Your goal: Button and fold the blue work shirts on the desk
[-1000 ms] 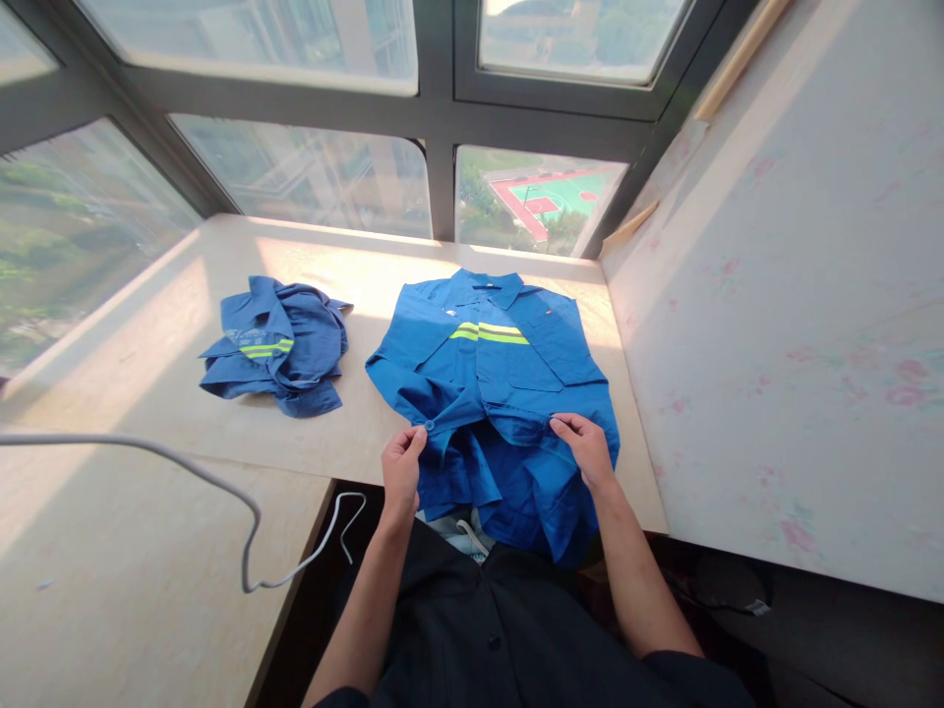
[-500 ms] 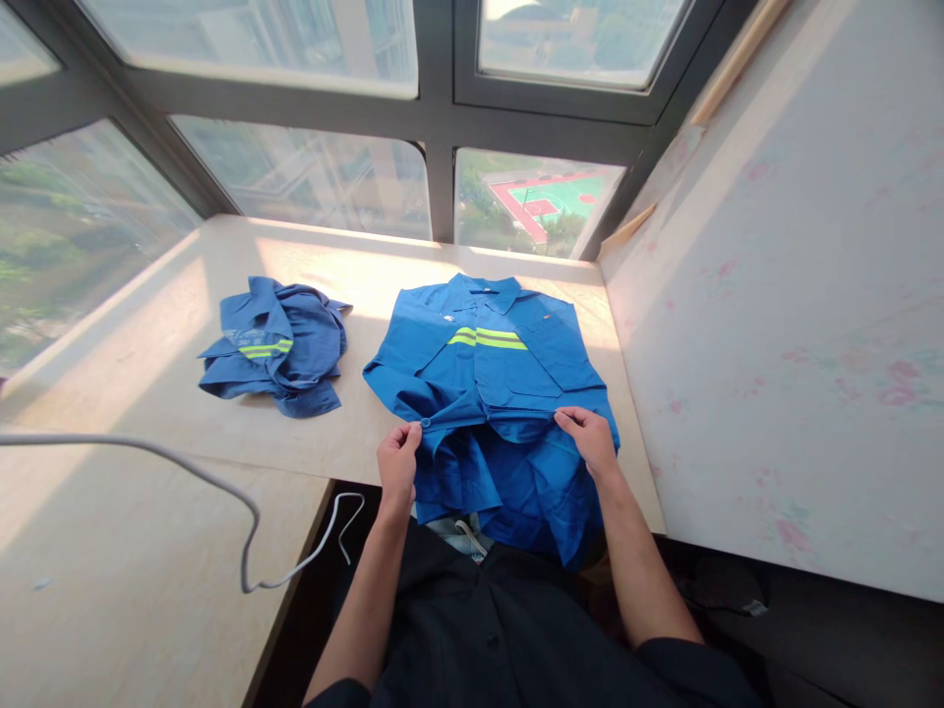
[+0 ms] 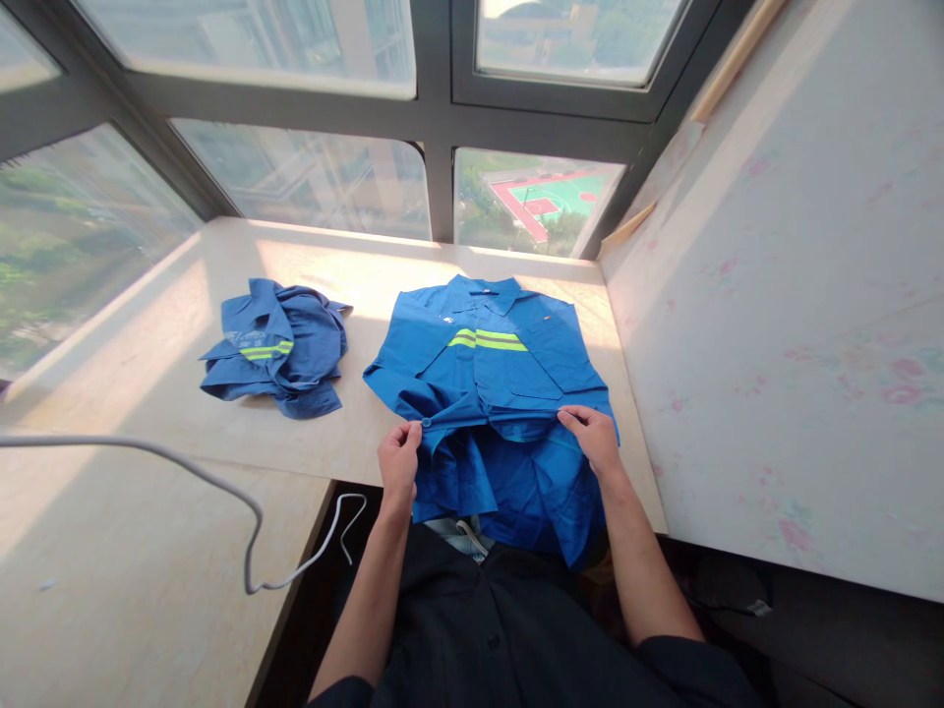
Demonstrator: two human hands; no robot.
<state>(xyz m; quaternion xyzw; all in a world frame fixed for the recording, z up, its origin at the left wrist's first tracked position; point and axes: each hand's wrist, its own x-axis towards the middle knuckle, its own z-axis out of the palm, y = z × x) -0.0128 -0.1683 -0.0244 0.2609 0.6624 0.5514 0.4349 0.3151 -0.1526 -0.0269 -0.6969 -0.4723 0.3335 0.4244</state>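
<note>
A blue work jacket (image 3: 508, 369) with yellow reflective stripes lies front up, its collar toward the window. Its lower part hangs over the near edge of the ledge. My left hand (image 3: 399, 457) pinches the cloth beside a button at the left. At the right, my right hand (image 3: 592, 438) pinches another part of the same jacket between thumb and fingers. The cloth between both hands forms a raised crosswise fold. A second blue garment (image 3: 284, 344), also striped yellow, lies crumpled to the left, apart from my hands.
The pale ledge (image 3: 354, 442) runs below grey-framed windows (image 3: 439, 187). A grey cable (image 3: 199, 477) arcs across the left side and dangles past the ledge corner. On the right stands a white panel (image 3: 796, 324) with a floral pattern.
Almost nothing differs. Both hands keep their grip on the jacket, and its hanging lower cloth has shifted very slightly.
</note>
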